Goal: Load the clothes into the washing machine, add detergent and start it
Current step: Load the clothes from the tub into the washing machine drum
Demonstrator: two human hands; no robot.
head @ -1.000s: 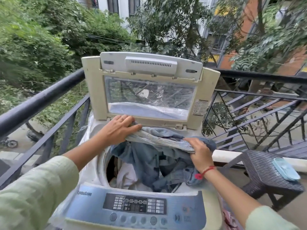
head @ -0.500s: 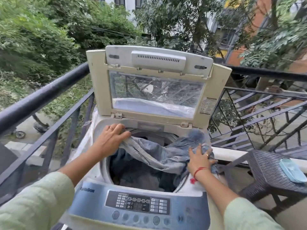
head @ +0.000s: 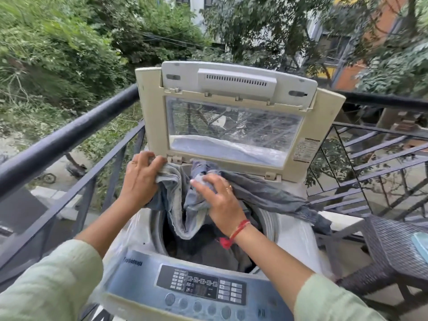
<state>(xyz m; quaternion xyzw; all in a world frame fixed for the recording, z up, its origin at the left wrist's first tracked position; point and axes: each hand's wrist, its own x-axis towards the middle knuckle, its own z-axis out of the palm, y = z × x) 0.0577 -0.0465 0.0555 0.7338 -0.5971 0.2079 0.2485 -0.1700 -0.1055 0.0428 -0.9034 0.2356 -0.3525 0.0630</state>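
Jeans (head: 180,205) sag half into the washing machine (head: 294,239), one leg trailing over its right side. Left hand (head: 141,177) clutches denim at its rear rim; right hand (head: 217,200) grips a bunch mid-opening. That leg's weight could drag them out.

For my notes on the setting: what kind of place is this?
Most likely a home balcony: a metal railing borders it, trees and a building stand beyond, and a washing machine stands there.
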